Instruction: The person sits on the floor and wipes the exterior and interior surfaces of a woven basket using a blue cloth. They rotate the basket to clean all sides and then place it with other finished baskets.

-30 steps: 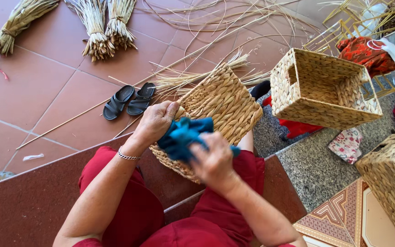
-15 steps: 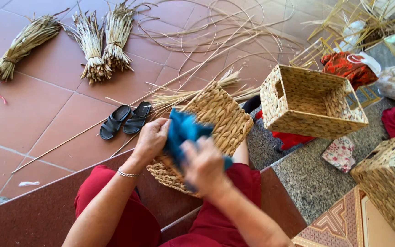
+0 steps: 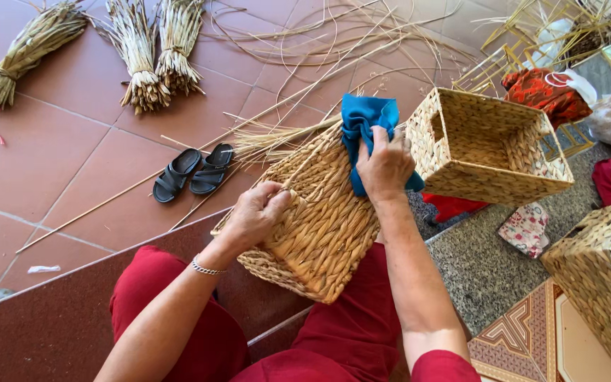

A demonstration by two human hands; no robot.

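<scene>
Your right hand (image 3: 385,164) presses blue cloth (image 3: 363,122) on woven basket (image 3: 319,219) far edge; left hand (image 3: 257,212) grips near side. Wiping underway; loose straw ends remain.

basket (image 3: 319,219) on the lap, cloth (image 3: 365,131) at its far edge — second basket (image 3: 489,148) just right, sandals (image 3: 194,172) left on the floor, bundles (image 3: 146,53) beyond.

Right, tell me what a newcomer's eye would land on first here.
First, the blue cloth that the right hand presses on the woven basket on the person's lap, while the left hand steadies its edge. Then a second woven basket just to the right, and black sandals on the red tiled floor beside bundled reeds.
</scene>
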